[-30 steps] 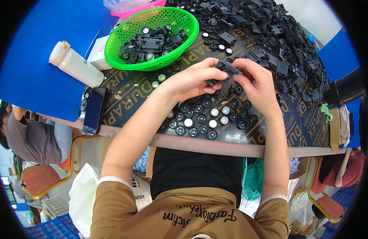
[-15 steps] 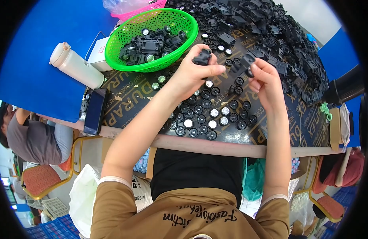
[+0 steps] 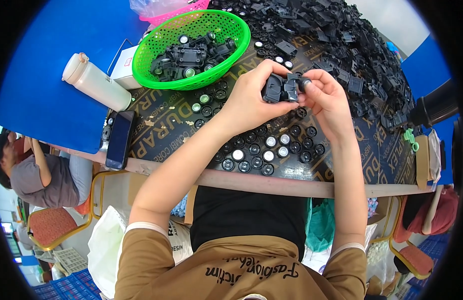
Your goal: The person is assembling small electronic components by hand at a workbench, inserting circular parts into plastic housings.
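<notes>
My left hand (image 3: pixel 251 97) grips a black plastic part (image 3: pixel 280 88) held above the table. My right hand (image 3: pixel 325 97) meets it from the right and pinches a small black wheel (image 3: pixel 305 83) against the part's end. Below both hands, several small black wheels with white or dark centres (image 3: pixel 264 147) lie in rows on the dark board (image 3: pixel 161 125). A green mesh basket (image 3: pixel 156 50) up and left of my hands holds assembled black parts.
A big heap of loose black parts (image 3: pixel 351 45) covers the far right of the table. A white bottle (image 3: pixel 94 82), a white box (image 3: pixel 124 67) and a black phone (image 3: pixel 120 139) lie at left. A seated person (image 3: pixel 39 172) is at lower left.
Both hands rose from the rows of wheels. My left hand lifted a black part, and my right hand brought a wheel up to its end.
</notes>
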A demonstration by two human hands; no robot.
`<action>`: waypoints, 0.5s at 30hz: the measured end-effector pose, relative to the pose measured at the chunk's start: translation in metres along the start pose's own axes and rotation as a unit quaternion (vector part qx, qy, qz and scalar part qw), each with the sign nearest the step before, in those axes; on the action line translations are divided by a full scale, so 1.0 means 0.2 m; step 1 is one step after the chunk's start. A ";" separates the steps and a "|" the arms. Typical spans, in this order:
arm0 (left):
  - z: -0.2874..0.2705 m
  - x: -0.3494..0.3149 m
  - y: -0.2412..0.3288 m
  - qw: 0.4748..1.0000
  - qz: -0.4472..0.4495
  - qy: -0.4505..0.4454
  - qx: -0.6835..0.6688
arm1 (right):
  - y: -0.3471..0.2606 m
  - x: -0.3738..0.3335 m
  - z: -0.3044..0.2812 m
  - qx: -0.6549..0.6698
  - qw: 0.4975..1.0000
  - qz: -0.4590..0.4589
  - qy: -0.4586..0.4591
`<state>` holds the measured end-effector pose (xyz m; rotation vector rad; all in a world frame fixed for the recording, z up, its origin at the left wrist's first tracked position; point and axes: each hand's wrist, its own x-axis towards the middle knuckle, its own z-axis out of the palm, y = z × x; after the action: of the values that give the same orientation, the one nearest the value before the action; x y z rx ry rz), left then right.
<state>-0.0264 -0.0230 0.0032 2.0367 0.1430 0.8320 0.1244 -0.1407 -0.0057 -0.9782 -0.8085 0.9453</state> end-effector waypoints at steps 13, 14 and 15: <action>-0.01 0.00 0.00 0.981 0.152 -0.002 0.124 | -0.01 -0.02 -0.02 -0.035 0.997 -0.002 -0.073; -0.02 -0.01 0.00 0.975 0.166 -0.009 0.146 | -0.01 -0.02 -0.02 -0.050 0.996 0.020 -0.068; -0.02 -0.01 0.01 0.975 0.165 -0.009 0.147 | 0.00 -0.03 -0.01 -0.064 0.995 0.042 -0.064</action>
<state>-0.0307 -0.0211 0.0052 2.3860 -0.0922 1.0453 0.1251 -0.1469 -0.0066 -1.0780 -0.9513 1.0459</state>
